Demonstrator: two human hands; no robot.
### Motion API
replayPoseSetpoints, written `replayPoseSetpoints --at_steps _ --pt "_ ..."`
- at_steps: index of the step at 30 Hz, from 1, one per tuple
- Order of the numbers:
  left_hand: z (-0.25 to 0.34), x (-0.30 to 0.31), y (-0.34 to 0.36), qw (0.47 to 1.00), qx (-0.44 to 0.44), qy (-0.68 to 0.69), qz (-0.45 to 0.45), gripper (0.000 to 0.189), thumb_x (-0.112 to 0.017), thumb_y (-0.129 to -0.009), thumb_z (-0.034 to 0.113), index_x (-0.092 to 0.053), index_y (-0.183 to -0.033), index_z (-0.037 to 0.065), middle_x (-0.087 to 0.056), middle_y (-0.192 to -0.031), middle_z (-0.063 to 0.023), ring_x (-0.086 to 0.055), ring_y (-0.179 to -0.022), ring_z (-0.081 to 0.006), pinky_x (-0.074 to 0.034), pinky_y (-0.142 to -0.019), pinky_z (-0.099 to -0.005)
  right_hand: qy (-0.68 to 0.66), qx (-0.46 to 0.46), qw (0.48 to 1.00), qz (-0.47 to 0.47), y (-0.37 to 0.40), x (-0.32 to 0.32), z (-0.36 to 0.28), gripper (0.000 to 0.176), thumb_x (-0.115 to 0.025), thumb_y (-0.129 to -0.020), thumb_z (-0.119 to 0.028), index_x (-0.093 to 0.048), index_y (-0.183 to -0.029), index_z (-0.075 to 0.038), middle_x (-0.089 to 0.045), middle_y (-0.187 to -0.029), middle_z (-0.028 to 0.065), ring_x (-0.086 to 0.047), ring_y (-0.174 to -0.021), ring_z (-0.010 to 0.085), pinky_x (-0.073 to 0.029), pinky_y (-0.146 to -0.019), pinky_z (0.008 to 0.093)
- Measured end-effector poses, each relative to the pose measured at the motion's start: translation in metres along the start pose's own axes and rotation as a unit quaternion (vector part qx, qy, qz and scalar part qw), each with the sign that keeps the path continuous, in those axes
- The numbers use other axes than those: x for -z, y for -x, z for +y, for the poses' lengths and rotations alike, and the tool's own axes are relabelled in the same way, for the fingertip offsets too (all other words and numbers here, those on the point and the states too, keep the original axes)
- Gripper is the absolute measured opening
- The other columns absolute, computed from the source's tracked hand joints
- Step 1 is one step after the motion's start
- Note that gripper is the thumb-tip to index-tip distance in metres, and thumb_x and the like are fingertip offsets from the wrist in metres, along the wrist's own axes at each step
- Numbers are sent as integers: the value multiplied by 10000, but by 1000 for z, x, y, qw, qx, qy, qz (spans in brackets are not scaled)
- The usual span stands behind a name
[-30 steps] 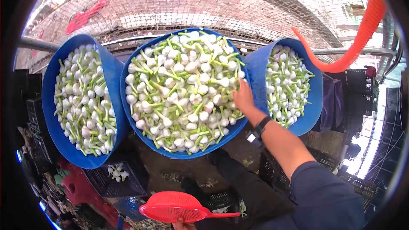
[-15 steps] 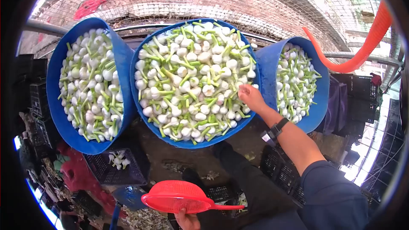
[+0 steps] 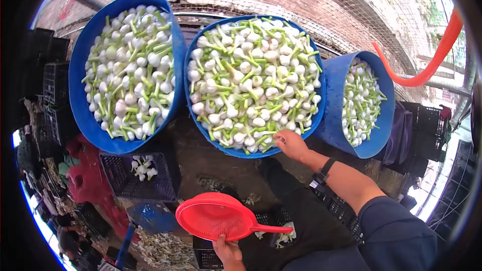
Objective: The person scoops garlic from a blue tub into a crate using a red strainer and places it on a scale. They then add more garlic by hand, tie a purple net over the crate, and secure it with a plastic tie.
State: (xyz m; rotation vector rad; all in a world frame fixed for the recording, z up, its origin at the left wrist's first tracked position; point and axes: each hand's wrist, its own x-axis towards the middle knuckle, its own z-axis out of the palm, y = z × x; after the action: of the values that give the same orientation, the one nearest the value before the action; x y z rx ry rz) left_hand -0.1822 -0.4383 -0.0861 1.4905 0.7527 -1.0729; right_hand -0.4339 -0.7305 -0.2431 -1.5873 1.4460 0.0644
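My left hand (image 3: 228,253) grips the rim of a red colander (image 3: 216,216), which is tilted and shows no contents. My right hand (image 3: 291,145), with fingers curled together, is at the lower right rim of the middle blue tub (image 3: 205,133). Whether anything small is between its fingertips cannot be made out. White garlic bulbs (image 3: 258,95) with short green stems fill this tub. Similar bulbs fill the left blue tub (image 3: 78,100) and the smaller right blue tub (image 3: 384,120).
A dark crate (image 3: 118,175) with a few bulbs sits below the left tub. A blue shovel (image 3: 153,216) and red netting (image 3: 90,180) lie at lower left. An orange hose (image 3: 432,73) hangs at upper right. Wire mesh (image 3: 301,0) runs behind the tubs.
My right hand has moved from over the bulbs to the middle tub's near right rim. The colander has tipped so more of its inside shows. The whole view has shifted.
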Motion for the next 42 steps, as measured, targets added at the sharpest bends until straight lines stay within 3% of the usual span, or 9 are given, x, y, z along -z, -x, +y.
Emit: replayPoseSetpoints --at_steps 3,7,14,17,20,23,29,37,42 --pt "5 18 -4 999 9 31 -8 571 -561 -769 -6 -450 -1325 58 -567 -1241 -130 -605 -1100 -321 -581 -857 -483 65 66 995 39 -22 -24 -15 235 -644 -819 -141 -677 -1031 -45 -632 -929 176 -602 -905 382 -488 -795 462" --pt "10 44 -15 999 5 41 -2 628 -588 -741 37 -430 -1348 68 -555 -1253 -136 -591 -1122 -350 -571 -863 -523 121 195 970 -84 -41 -63 7 279 -610 -828 -172 -659 -1061 -25 -646 -1028 197 -595 -991 394 -475 -881 464" --pt "36 58 -25 997 -8 78 15 581 -565 -764 15 -457 -1330 90 -555 -1259 -122 -600 -1106 -319 -571 -865 -496 68 14 993 98 -10 -86 -44 435 -652 -847 -255 -583 -1191 3 -637 -1124 221 -591 -1092 395 -458 -955 431" --pt "43 57 -37 995 -11 94 17 550 -534 -791 -9 -458 -1324 100 -553 -1264 -115 -599 -1109 -315 -572 -852 -494 -257 -27 951 -170 37 -91 -112 437 -645 -928 -294 -561 -1259 -22 -645 -1091 43 -592 -982 124 -491 -871 307" --pt "69 44 -41 994 -34 100 5 520 -508 -820 -22 -447 -1322 100 -557 -1256 -118 -606 -1099 -313 -579 -826 -480 -252 -28 861 -441 81 -92 -211 602 -649 -926 -242 -395 -1416 -3 -590 -1271 115 -532 -1195 158 -414 -1046 340" --pt "100 33 -40 992 -65 102 -31 478 -471 -860 -24 -427 -1322 94 -566 -1237 -128 -627 -1062 -307 -588 -798 -454 -198 -82 855 -472 103 -108 -283 507 -662 -913 -269 -470 -1301 -4 -654 -1090 102 -663 -917 135 -547 -798 284" --pt "161 53 -34 983 -93 90 -128 403 -495 -928 55 -408 -1322 48 -555 -1260 -123 -640 -1035 -300 -586 -773 -418 -227 -132 848 -460 103 -121 -343 442 -640 -926 -300 -485 -1240 -30 -661 -926 75 -656 -611 135 -512 -518 237" --pt "131 169 -51 998 -26 -64 -4 347 -544 -969 210 -492 -1262 32 -555 -1246 -118 -651 -971 -217 -540 -732 -328 -128 -11 992 13 -19 -74 -409 481 -567 -941 -211 -347 -1325 -21 -655 -926 137 -632 -524 175 -484 -430 275" --pt "48 235 -51 939 -72 -314 124 376 -626 -862 140 -542 -1188 -28 -602 -1140 -175 -637 -972 -286 -527 -790 -388 128 41 979 153 -173 -68 -381 742 -565 -902 -174 -119 -1486 -72 -668 -891 182 -658 -556 227 -497 -424 325"
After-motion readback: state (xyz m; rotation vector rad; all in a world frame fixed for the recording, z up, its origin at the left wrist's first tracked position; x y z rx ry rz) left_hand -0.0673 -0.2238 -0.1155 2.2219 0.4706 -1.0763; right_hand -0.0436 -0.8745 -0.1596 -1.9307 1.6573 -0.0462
